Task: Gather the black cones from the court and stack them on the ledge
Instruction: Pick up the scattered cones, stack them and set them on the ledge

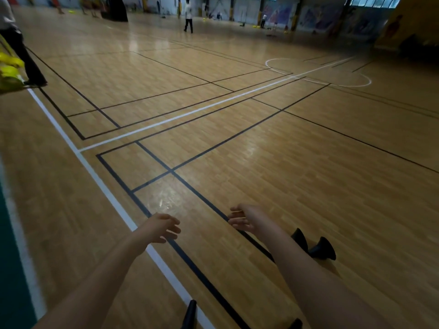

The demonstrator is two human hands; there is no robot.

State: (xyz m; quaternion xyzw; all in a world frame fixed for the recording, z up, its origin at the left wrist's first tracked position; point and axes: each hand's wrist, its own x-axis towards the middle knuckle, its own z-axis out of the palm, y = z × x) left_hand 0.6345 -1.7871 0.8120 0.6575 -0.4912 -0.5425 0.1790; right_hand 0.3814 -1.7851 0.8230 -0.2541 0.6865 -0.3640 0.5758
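Observation:
Two black cones lie tipped on the wooden court at the lower right, one (299,238) partly behind my right forearm and the other (323,249) just right of it. A third black cone (191,315) pokes up at the bottom edge between my arms, and a black bit (295,324) shows beside it. My left hand (161,227) reaches forward over the white line with loose fingers and holds nothing. My right hand (243,217) is stretched out over a black line, fingers relaxed and empty. No ledge shows in this view.
Black and white court lines cross the wood floor (237,143). A person (16,43) stands at the far left next to yellow objects (9,72). Another person (188,16) walks far off. A green strip (11,269) borders the left edge.

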